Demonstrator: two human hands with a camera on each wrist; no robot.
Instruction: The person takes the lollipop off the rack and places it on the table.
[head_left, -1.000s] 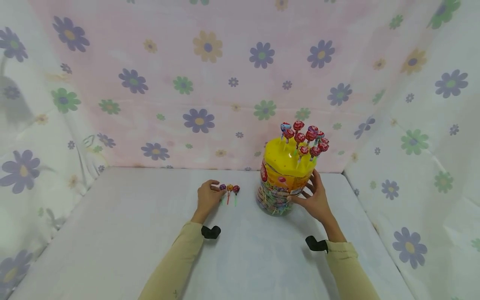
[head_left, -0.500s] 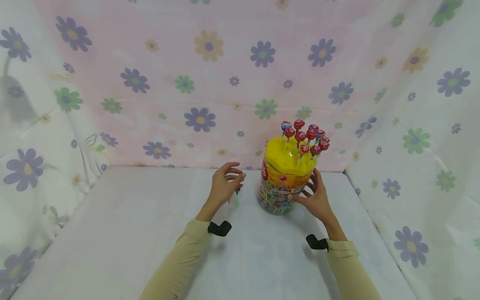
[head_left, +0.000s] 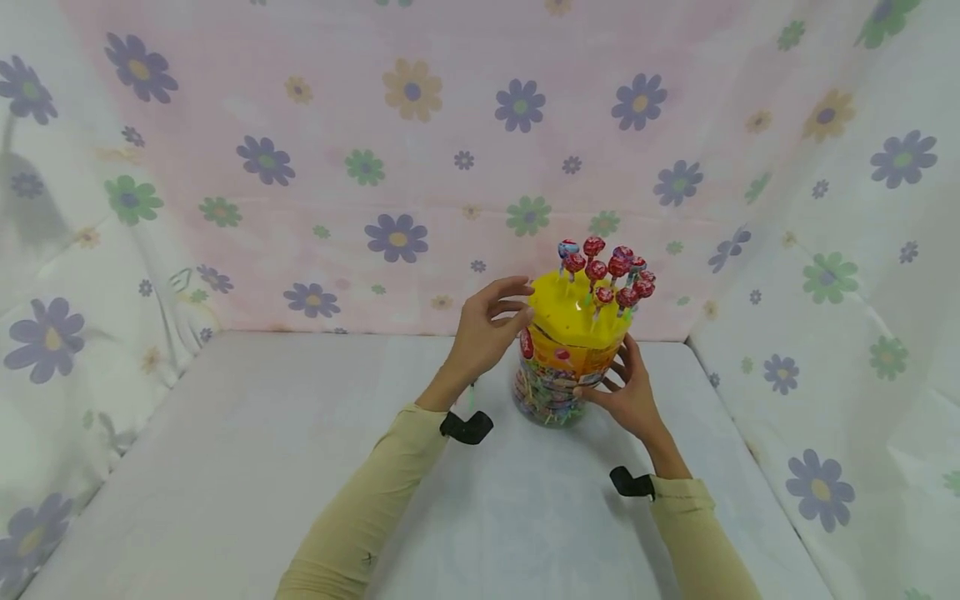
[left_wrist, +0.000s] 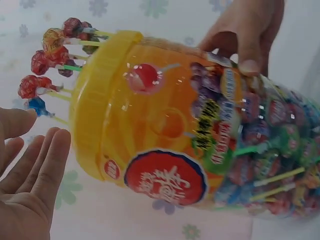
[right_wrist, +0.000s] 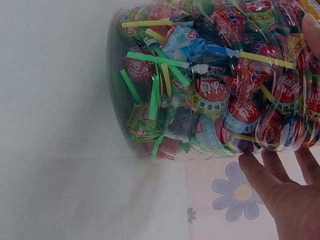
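Left hand [head_left: 487,329] has risen, fingers [left_wrist: 56,156] spread beside the jar [head_left: 561,367] the right hand [head_left: 636,402] grips.

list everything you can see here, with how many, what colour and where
jar: one, clear with orange label, on the table, right of centre
lid: one, yellow, on top of the jar
lollipops in the lid: around ten, mostly red wrappers, standing on sticks
lollipops in the jar: many, mixed colours, too packed to count
loose lollipop: at least one, green stick, on the table, mostly hidden by the left hand
table: one, white, beneath the jar
floral cloth: pieces unclear, pink and white, behind and beside the table
black wrist devices: two, one per wrist
sleeves: two, pale yellow, on the forearms
left hand: one, beside the lid
right hand: one, gripping the jar
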